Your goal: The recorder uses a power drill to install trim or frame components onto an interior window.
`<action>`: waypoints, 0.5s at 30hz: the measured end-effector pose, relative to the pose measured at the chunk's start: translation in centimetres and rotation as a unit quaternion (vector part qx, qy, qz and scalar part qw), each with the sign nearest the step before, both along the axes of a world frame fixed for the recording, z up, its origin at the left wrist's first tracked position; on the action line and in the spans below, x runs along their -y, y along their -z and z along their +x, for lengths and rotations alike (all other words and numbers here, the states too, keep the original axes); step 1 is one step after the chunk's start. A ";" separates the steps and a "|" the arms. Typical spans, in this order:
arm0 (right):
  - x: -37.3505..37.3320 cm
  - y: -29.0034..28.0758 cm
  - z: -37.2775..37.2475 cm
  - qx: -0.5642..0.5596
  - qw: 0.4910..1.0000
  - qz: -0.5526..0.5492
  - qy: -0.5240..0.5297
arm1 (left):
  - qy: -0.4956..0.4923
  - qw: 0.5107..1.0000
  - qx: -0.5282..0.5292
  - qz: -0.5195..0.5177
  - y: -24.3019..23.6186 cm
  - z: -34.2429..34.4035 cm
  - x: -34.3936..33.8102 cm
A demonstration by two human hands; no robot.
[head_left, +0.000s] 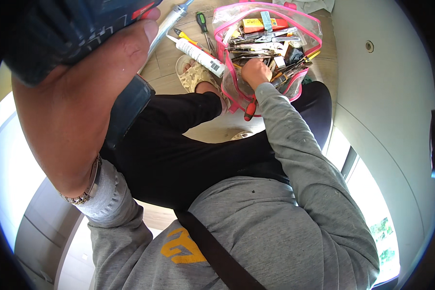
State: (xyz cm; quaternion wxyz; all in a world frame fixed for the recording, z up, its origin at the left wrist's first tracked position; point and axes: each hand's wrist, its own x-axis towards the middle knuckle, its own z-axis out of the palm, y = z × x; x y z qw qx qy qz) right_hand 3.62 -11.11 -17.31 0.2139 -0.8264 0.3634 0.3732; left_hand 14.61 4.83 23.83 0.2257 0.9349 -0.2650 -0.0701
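Close to the camera at the upper left, my left hand (89,92) is wrapped round the grip of a dark blue cordless drill (77,29). The drill's base (130,108) shows below my fingers, and its front end runs out of the picture. My right hand (256,72) reaches into a clear plastic bag with pink trim (219,36), which stands open on the floor. Inside lie many mixed hand tools (261,47), and my fingertips are hidden among them. A red-handled tool (250,108) lies at the bag's near edge, beside my right wrist.
Left of the bag lie a white sealant tube (200,57), a green-handled screwdriver (204,29), a yellow-and-black tool (183,35) and a caulking gun (171,21). My sandalled foot (198,77) is beside them. A pale wall panel (382,72) rises at the right.
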 end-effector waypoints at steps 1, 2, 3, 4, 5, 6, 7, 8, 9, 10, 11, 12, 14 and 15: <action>-0.1 -0.5 0.5 -0.008 0.998 0.008 0.061 | 0.002 1.000 -0.001 0.004 0.0 0.1 -0.4; 0.3 -0.6 0.6 0.008 0.998 0.003 0.068 | 0.021 0.999 0.016 0.023 0.2 0.2 -0.9; 0.7 -0.6 0.5 0.012 0.998 -0.003 0.064 | 0.041 0.998 0.033 0.043 0.3 0.3 -1.3; 1.3 -0.5 0.0 0.017 0.997 -0.029 0.066 | 0.043 0.998 0.032 0.043 0.4 0.5 -1.5; 1.5 -0.5 -0.5 0.024 0.996 -0.050 0.065 | 0.045 0.997 0.035 0.048 0.3 0.6 -1.5; 2.4 -2.3 -0.7 0.034 0.997 -0.047 0.050 | 0.047 0.997 0.035 0.049 0.3 0.8 -1.7; 2.9 -1.6 -1.1 0.033 0.997 -0.047 0.049 | 0.047 0.997 0.034 0.049 0.2 0.8 -1.5; 3.2 -0.9 -1.6 0.061 0.997 -0.035 0.022 | 0.026 0.999 0.018 0.042 -0.1 0.5 -1.0; 3.2 -0.4 -2.0 0.089 0.996 -0.024 -0.006 | 0.006 0.999 0.002 0.034 -0.3 0.3 -0.7; 2.9 0.1 -2.2 0.089 0.996 -0.022 -0.005 | 0.007 0.999 0.003 0.036 -0.3 0.0 -0.7; 2.6 -0.1 -1.6 0.083 0.996 -0.011 -0.033 | 0.014 0.999 0.020 0.032 -0.2 0.1 -0.6; 2.3 -0.3 -1.1 0.076 0.995 0.001 -0.061 | 0.022 0.999 0.038 0.028 -0.1 0.2 -0.4; 0.2 1.5 -2.6 0.110 0.991 0.023 -0.077 | 0.016 0.999 0.021 0.023 -0.6 0.3 -0.1; -0.9 2.3 -3.2 0.143 0.984 0.051 -0.098 | 0.006 1.000 0.005 0.025 -0.8 0.2 0.2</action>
